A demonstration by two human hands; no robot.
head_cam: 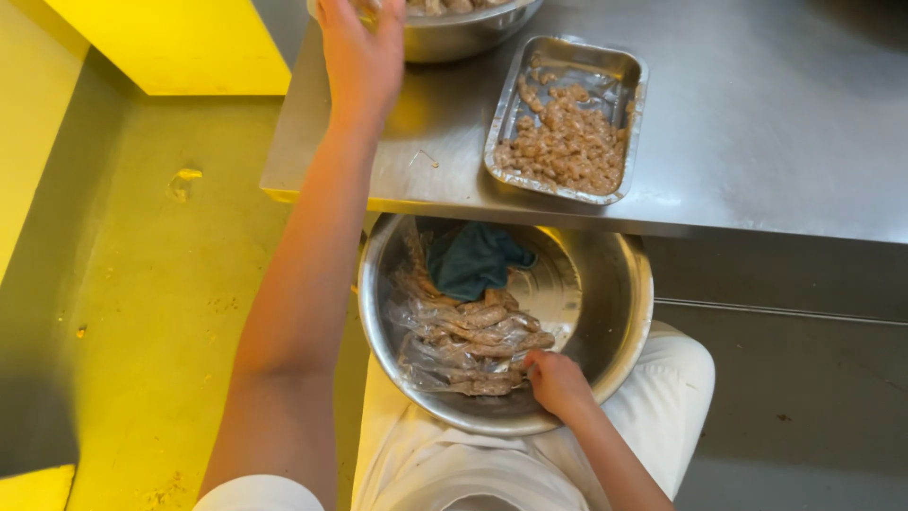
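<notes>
Beyond top edge, left hand's fingertips (359, 57)

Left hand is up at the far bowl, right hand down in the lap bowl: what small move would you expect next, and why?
Probably the right hand lifts one plastic-wrapped piece from the lap bowl: its fingers already rest on them, while the left hand is at the far bowl.

steel bowl (624, 312) on lap, holding clear crumpled wrappers (468, 345), teal cloth (473, 257).
</notes>
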